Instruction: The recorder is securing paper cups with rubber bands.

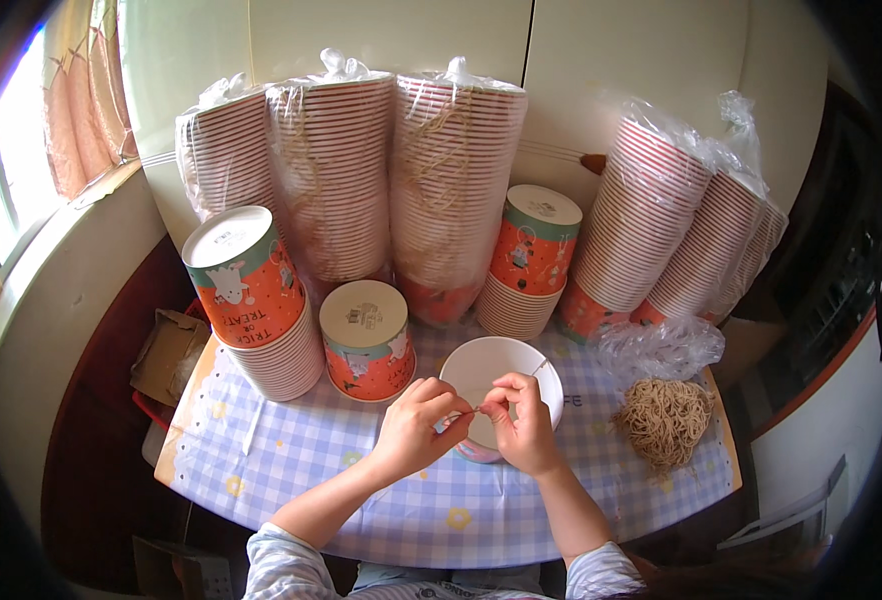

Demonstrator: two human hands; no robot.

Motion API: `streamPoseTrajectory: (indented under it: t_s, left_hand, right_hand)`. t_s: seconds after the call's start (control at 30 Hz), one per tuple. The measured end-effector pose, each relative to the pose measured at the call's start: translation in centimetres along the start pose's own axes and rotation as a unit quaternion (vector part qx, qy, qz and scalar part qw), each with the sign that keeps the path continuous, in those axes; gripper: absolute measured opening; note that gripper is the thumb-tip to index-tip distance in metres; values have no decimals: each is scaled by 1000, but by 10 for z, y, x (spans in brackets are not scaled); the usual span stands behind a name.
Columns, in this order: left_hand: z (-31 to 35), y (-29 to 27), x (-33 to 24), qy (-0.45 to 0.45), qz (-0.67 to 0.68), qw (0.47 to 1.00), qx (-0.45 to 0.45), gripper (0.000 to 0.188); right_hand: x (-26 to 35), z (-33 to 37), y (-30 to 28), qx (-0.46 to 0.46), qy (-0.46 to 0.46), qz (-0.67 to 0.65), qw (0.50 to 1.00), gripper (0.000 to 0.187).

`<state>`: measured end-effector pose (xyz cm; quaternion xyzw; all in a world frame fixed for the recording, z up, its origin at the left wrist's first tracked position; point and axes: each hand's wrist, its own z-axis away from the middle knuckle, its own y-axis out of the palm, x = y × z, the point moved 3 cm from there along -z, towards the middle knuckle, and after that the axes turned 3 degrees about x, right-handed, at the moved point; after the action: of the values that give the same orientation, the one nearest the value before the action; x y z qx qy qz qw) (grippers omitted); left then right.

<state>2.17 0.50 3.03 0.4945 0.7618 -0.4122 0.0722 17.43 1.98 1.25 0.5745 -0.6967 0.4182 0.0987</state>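
A white-lined paper bucket (491,362) stands upright near the middle of the table, its mouth facing up. Over its near rim, my left hand (423,428) and my right hand (523,425) meet with fingertips almost touching. Both are pinched on what looks like a thin beige string (478,409), mostly hidden by the fingers. A short bit of cord shows at the bucket's right rim. To the right lies a tangled heap of beige strings (665,422). Left of the bucket, an orange and green printed paper bucket (369,365) rests upside down.
Upside-down bucket stacks stand at left (251,290) and behind (529,255). Tall bagged stacks (331,180) line the wall, with more bagged stacks (641,210) at right. A crumpled clear bag (661,347) lies behind the strings. A checked cloth (401,510) covers the table.
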Motion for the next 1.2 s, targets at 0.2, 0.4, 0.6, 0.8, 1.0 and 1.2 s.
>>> streamPoseTrajectory:
  t_s: [0.2, 0.4, 0.6, 0.8, 1.0, 1.2]
  left_hand:
    - [0, -4, 8, -66, 76, 995, 19, 10]
    - [0, -14, 25, -127, 170, 976, 48, 8]
    - [6, -3, 39, -193, 287, 935, 78, 6]
    - [6, -12, 43, -232, 314, 916, 97, 10]
    - [-5, -32, 25, -113, 165, 950, 239, 9]
    - [4, -27, 32, -26, 38, 936, 348, 7]
  right_hand:
    - [-4, -3, -6, -66, 25, -58, 996, 23]
    - [-18, -8, -34, -149, 70, -100, 981, 17]
    - [-22, -8, -40, -114, 103, -87, 984, 17]
    - [29, -9, -27, 123, 69, 58, 988, 25]
    - [51, 7, -5, 194, -33, 229, 953, 27]
    - [52, 27, 17, 250, -89, 340, 902, 13]
